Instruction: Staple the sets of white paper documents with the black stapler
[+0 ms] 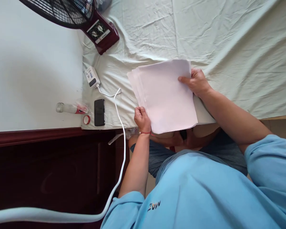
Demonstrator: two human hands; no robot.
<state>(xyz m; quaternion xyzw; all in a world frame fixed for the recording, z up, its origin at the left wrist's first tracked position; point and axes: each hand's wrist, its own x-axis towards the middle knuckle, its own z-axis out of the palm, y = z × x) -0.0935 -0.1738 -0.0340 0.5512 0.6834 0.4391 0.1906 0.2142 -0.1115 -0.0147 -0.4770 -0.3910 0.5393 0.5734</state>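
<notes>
A fanned stack of white paper sheets (pixel 165 95) is held up over the edge of a bed covered by a pale green sheet (pixel 228 38). My left hand (pixel 141 118) grips the stack's lower left corner, a red string around its wrist. My right hand (pixel 196 82) holds the stack's right edge near the top, thumb on the front sheet. More white paper (pixel 203 114) lies under the stack at the bed's edge. Blue sleeves cover both my upper arms.
A black phone (pixel 99 112), a white charger (pixel 91 77) with its cable (pixel 120 133), a red-and-white cap (pixel 86 119) and a lying plastic bottle (pixel 70 108) sit left of the paper. A dark red fan (pixel 95 25) stands at the top left. Dark wooden furniture (pixel 50 159) lies below.
</notes>
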